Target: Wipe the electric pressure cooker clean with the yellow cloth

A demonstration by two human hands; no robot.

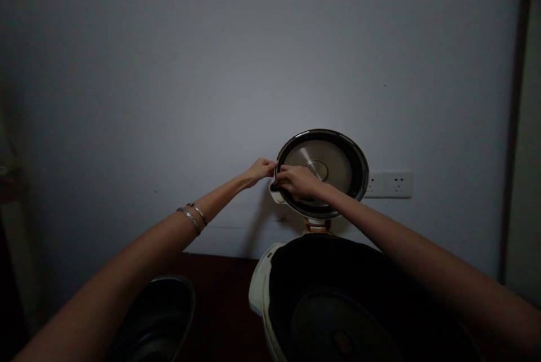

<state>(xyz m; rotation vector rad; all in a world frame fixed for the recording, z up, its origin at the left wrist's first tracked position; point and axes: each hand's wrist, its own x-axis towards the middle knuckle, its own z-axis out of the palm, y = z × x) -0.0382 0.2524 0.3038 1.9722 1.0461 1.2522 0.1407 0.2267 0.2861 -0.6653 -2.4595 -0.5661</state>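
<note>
An electric cooker [262,288] stands low in the view, with its round lid [338,153] raised upright on a hinge against the wall. The inside of the lid faces me, a shiny metal disc with a dark rim. My left hand [262,169], with bracelets on the wrist, pinches the lid's left edge. Against the lower left of the lid's inner face, my right hand [298,180] is closed with bent fingers. A small yellowish bit shows under it, but what it holds is too dark to make out. The cooker's black inside is visible below.
A metal pot [186,288] sits at the lower left on the dark red tabletop [224,294], partly hidden by my left arm. A white wall socket [397,184] is right of the lid. The pale wall [211,69] stands close behind.
</note>
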